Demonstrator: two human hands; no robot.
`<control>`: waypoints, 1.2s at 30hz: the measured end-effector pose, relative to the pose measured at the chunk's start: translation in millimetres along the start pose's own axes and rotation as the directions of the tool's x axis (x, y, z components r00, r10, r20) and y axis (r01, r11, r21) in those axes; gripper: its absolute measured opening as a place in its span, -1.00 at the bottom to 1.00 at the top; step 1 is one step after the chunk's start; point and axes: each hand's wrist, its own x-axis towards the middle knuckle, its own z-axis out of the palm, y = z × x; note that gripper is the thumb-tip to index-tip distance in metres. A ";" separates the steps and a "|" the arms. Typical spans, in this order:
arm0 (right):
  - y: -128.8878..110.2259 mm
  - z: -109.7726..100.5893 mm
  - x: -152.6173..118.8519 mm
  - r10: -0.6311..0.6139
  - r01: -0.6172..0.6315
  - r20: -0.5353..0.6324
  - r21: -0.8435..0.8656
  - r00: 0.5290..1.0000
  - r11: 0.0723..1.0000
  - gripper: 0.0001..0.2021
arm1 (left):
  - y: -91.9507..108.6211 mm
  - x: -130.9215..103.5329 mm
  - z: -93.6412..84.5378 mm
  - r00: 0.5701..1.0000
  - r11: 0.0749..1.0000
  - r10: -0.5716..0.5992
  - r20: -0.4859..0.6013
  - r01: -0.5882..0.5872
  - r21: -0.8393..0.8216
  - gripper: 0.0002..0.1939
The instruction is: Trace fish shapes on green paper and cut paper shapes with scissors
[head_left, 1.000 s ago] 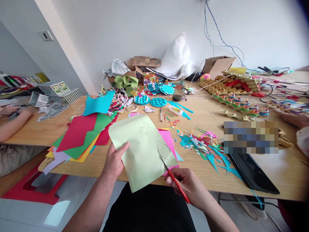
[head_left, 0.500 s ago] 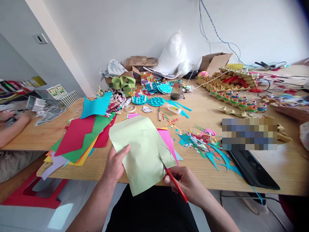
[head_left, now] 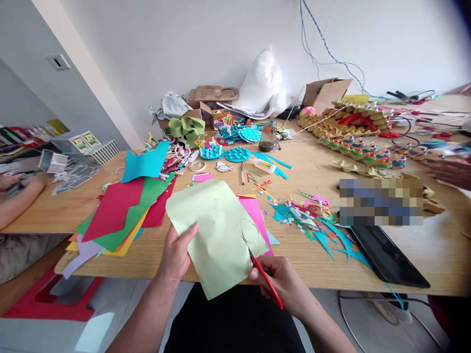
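"Where is the green paper [head_left: 215, 245] kept?"
"It is held up over the table edge [head_left: 140, 269], pinched by the left hand [head_left: 179, 251] at nine o'clock on the paper."
"And the red scissors [head_left: 269, 284]?"
"They are gripped in the right hand [head_left: 281, 282], at four o'clock. The paper is touched by the blades, near the loopy lines [head_left: 250, 234] drawn at three o'clock."
"What else is seen?"
"Paper scraps [head_left: 307, 213] are piled at three o'clock, past the paper."
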 end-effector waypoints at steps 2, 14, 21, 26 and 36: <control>-1.0 0.0 0.2 -0.027 0.027 -0.001 0.009 1.000 1.000 -0.55 | -0.8 -0.4 -0.8 1.000 1.000 0.006 0.012 -0.006 0.001 -0.28; -4.0 0.9 4.0 -0.085 0.085 -0.004 0.022 0.996 0.996 -0.46 | -5.8 -3.4 -1.4 0.999 1.000 0.020 0.045 -0.021 0.022 -0.37; -5.3 9.4 4.5 0.023 -0.022 -0.095 0.010 0.995 1.000 -0.53 | -6.7 -1.5 -1.3 1.000 1.000 0.004 0.026 -0.004 0.026 -0.36; -4.1 10.2 5.3 -0.020 0.021 -0.080 0.008 0.997 1.000 -0.54 | -5.2 -2.0 -0.7 1.000 0.999 -0.019 0.019 0.018 0.028 -0.33; -5.9 9.2 8.1 -0.069 0.065 -0.096 -0.036 0.993 0.997 -0.54 | -6.1 -3.5 -3.1 0.999 0.999 -0.032 0.039 0.030 0.041 -0.34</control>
